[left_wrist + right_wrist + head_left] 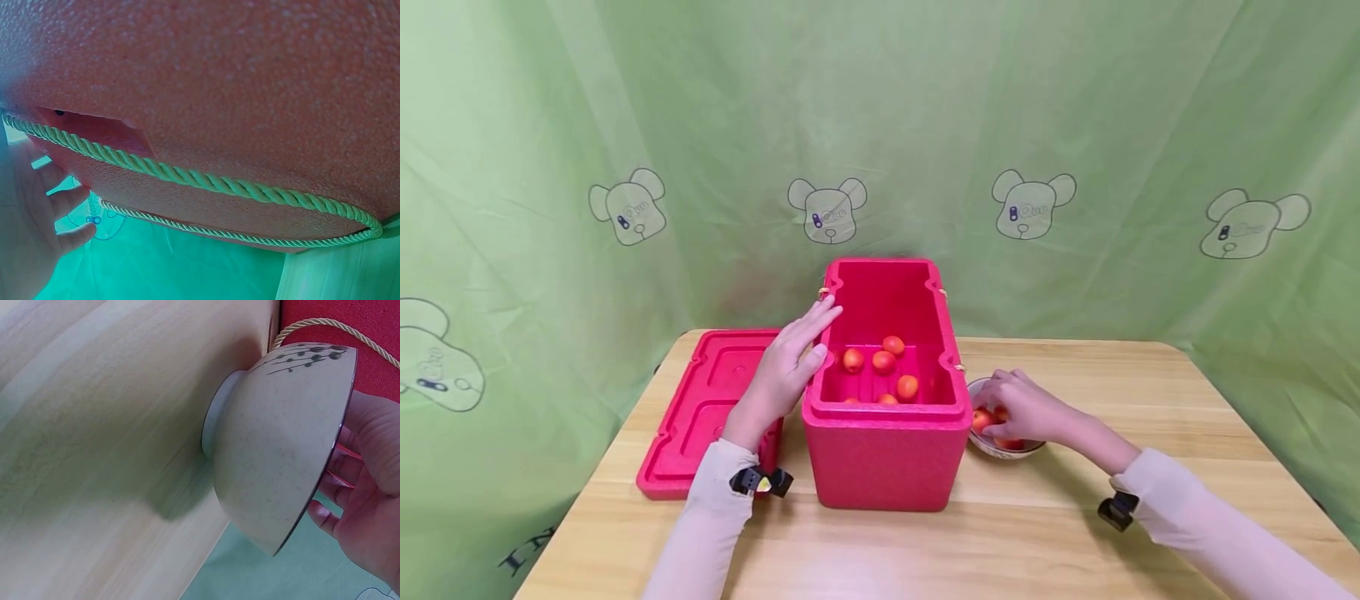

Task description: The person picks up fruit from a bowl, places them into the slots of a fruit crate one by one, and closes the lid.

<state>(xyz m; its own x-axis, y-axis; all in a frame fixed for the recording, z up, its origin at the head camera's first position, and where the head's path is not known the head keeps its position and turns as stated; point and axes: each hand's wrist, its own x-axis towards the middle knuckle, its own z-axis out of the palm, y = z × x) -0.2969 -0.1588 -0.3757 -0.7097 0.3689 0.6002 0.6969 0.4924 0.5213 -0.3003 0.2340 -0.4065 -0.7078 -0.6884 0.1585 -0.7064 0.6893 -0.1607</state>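
A tall red foam box (887, 458) stands lidless in the middle of the table, with several small orange-red fruits (883, 362) on its floor. My left hand (784, 367) rests on the box's left rim, fingers extended. In the left wrist view, the fingers (72, 201) lie beside the box's wall. To the right of the box, my right hand (1022, 406) reaches into a speckled bowl (281, 437) holding more orange-red fruits (982, 419). Its fingers bend over the fruits; the bowl's wall hides the fingertips in the right wrist view, so their grip is unclear.
The red lid (700, 417) lies flat left of the box, under my left forearm. A twisted cord (231, 185) runs along the box's side. Behind the wooden table (880, 554) hangs a green curtain (925, 125) with bear outlines.
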